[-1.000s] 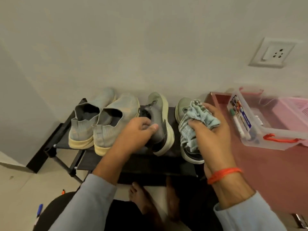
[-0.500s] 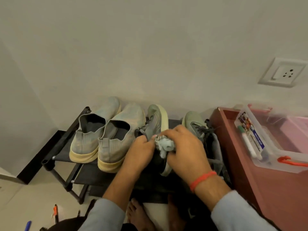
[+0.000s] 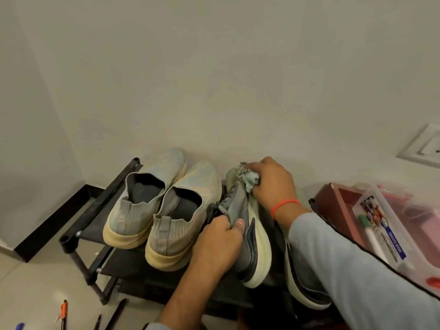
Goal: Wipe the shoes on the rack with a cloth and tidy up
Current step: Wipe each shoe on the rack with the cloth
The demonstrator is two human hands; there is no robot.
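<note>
Pale floor tile (image 3: 35,289) at near edge, pens (image 3: 63,310) lying on it. Black shoe rack (image 3: 95,225) against wall. Left hand (image 3: 219,246) grips collar of grey sneaker (image 3: 252,239), tilted on its side on top shelf. Right hand (image 3: 273,184) clutches bunched cloth (image 3: 248,178) against that sneaker's toe. Slip-on pair (image 3: 166,206) upright, left of it.

1. Dim, warm, even indoor light; no glare.
2. Soft shadows lie under the shoes (image 3: 152,206) and rack (image 3: 95,210).
3. Wide-angle bending shows at the edges; the near right sleeve (image 3: 357,270) is slightly soft.
</note>
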